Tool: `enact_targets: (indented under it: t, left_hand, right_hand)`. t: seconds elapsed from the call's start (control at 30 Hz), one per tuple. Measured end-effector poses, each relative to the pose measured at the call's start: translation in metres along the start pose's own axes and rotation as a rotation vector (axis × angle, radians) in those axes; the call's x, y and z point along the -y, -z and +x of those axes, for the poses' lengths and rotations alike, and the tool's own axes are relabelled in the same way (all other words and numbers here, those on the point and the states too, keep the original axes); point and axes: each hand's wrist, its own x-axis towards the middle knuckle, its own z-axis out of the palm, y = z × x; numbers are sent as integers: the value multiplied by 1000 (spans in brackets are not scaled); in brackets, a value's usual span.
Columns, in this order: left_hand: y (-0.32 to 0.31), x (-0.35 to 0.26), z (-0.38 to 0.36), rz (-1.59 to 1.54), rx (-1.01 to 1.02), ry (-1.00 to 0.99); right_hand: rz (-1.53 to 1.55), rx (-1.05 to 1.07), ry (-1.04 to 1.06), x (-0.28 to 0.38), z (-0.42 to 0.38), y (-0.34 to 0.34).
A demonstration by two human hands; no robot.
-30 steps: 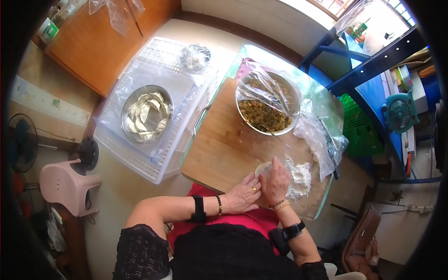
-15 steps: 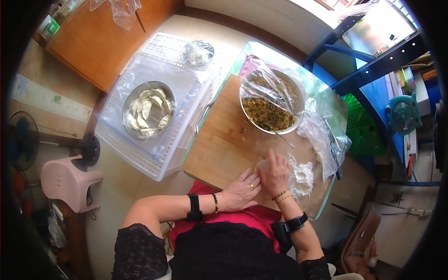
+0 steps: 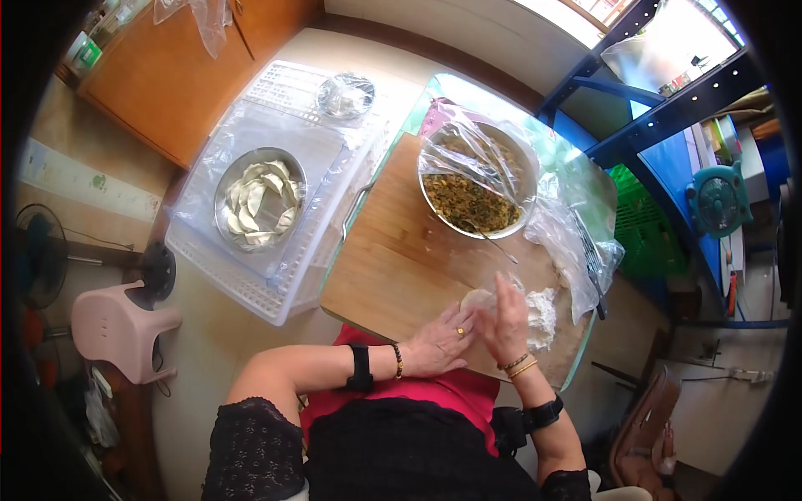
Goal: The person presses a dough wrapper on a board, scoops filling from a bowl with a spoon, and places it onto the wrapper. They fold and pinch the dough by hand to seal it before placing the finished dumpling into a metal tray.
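Board: the wooden board (image 3: 393, 242) is lying on a glass-edged table (image 3: 576, 154); I am seeing a bowl of chopped filling (image 3: 472, 200) standing there, film partly covering it, and loose flour (image 3: 541, 317) whitening the surface.
Crate: a white crate (image 3: 271, 305) is supporting a metal pan of dumplings (image 3: 261, 200) and a film-covered bowl (image 3: 346, 96).
Room: an orange-brown cabinet (image 3: 167, 75) is standing behind the crate, a pink stool (image 3: 113, 330) at far left, a teal fan (image 3: 718, 200) at right.
Left hand: my left hand (image 3: 436, 341) is lying open, palm down, fingers slightly apart; I am not discerning any grip.
Right hand: my right hand (image 3: 503, 321) is tilting on edge, fingers extending straight; its palm side is staying unclear.
Dough: the pale dough piece (image 3: 477, 298) is lying on the board at the fingertips, thin, rounded where showing, partly hidden.
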Motion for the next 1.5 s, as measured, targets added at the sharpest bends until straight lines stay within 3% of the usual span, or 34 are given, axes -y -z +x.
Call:
enact_targets:
  t: [0.07, 0.13, 0.2, 0.27, 0.33, 0.5, 0.57, 0.8, 0.9, 0.97, 1.07, 1.13, 1.23, 1.4, 1.5]
  left_hand:
    - [11, -5, -1, -10, 77, 10]
    - [12, -6, -6, -21, 153, 20]
    - [1, -4, -11, -17, -17, -4]
    - [1, -2, -10, 0, -58, -27]
    - [6, -1, -8, 16, -105, -41]
    - [12, -1, -6, -33, -35, -4]
    - [12, -2, -7, -40, -3, 0]
    - [5, 3, -8, -29, -73, 10]
    - [5, 1, -13, -79, -155, 54]
    - [8, 1, -14, -73, -120, 42]
    - [14, 4, -16, -80, -30, 36]
    - [15, 6, -19, -93, 26, 46]
    - [12, 8, -20, -61, -71, 10]
    - [16, 10, -11, -80, -125, 192]
    - [11, 14, -6, -55, -104, 65]
  right_hand:
    - [-131, 127, -59, 12, -9, -11]
    - [-187, 102, -75, -4, -11, -28]
    - [-224, -52, -150, -18, 4, -31]
    - [-165, -3, -250, -31, 11, -23]
    - [-10, -85, -331, -41, 16, -22]
    - [69, -52, -178, -5, -3, -17]
    - [-190, 66, -74, 12, -14, -27]
    - [-158, 2, -311, -35, 26, -23]
    - [75, -27, -316, -29, 20, -20]
    - [33, -14, -118, -3, 13, -13]
    - [-182, 95, -46, 23, -4, -30]
    - [-229, 71, -71, 6, 4, -39]
    - [-96, -58, -275, -27, 25, -40]
    - [77, -182, -292, -42, 25, -31]
    - [168, -131, -331, -24, 15, -6]
